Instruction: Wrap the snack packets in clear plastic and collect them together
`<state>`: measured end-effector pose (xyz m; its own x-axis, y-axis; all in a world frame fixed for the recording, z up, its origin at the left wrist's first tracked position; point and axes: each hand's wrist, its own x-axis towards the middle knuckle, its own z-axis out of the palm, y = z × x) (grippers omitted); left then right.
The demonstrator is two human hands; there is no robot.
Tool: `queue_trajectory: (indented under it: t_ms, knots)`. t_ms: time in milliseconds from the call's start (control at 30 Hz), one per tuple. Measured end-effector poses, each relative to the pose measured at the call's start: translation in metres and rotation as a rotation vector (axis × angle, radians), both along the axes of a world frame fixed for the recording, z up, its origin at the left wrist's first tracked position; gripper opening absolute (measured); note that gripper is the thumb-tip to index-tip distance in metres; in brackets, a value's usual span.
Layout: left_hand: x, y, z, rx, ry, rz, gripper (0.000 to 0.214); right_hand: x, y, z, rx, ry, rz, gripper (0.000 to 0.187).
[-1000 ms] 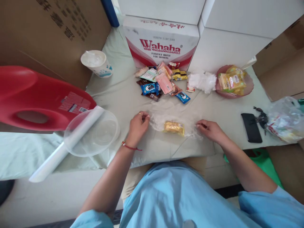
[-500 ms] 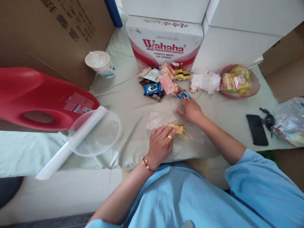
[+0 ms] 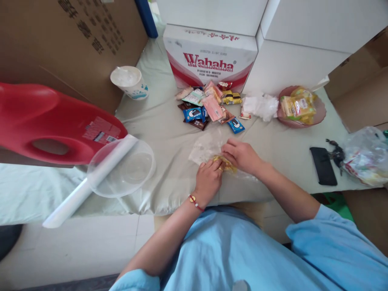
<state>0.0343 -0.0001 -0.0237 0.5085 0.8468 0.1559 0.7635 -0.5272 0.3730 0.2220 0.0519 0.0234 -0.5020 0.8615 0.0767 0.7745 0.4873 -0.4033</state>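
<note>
My left hand (image 3: 208, 178), with a ring and a red bracelet, is closed over a yellow snack packet (image 3: 233, 167) near the table's front edge. Thin clear plastic film (image 3: 203, 146) lies crumpled under and around the packet. From the right, my right hand (image 3: 242, 156) curls its fingers beside the left fingertips, pinching the film at the packet. Both hands partly cover the packet. Just beyond them lies a blue snack packet (image 3: 236, 125), apart from the right hand, at the front of a pile of wrapped snacks (image 3: 212, 107).
A pink bowl (image 3: 321, 117) holds yellow packets. White crumpled plastic (image 3: 266, 106) lies beside it. Right: a phone (image 3: 323, 165) and a filled clear bag (image 3: 365, 157). Left: a paper cup (image 3: 133, 87), red jug (image 3: 60, 121), clear round lid (image 3: 142, 169) and plastic roll (image 3: 69, 204). Boxes (image 3: 209, 58) stand behind.
My right hand has drawn back from the blue packet to the yellow one, its fingers now curled. The blue packet stays on the table. My left hand remains on the yellow packet.
</note>
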Motion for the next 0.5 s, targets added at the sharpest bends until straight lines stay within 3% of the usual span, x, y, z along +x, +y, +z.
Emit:
queue_trajectory:
  t_ms: [200,267,400,500]
  knots:
    - [-0.025,-0.007,-0.011,-0.158,-0.365,0.028,0.039,-0.021,-0.048,-0.015,-0.054,-0.146,-0.035,0.027]
    - [-0.040,-0.007,-0.013,-0.163,-0.509,0.192,0.036,-0.025,-0.053,-0.023,-0.066,-0.139,-0.049,0.028]
    - [-0.059,0.010,-0.014,-0.116,-0.612,0.694,0.031,-0.028,-0.059,-0.033,-0.039,-0.095,0.004,0.039]
    - [-0.059,0.032,-0.014,-0.131,-0.580,0.758,0.045,-0.027,-0.061,-0.034,-0.032,-0.089,0.080,0.042]
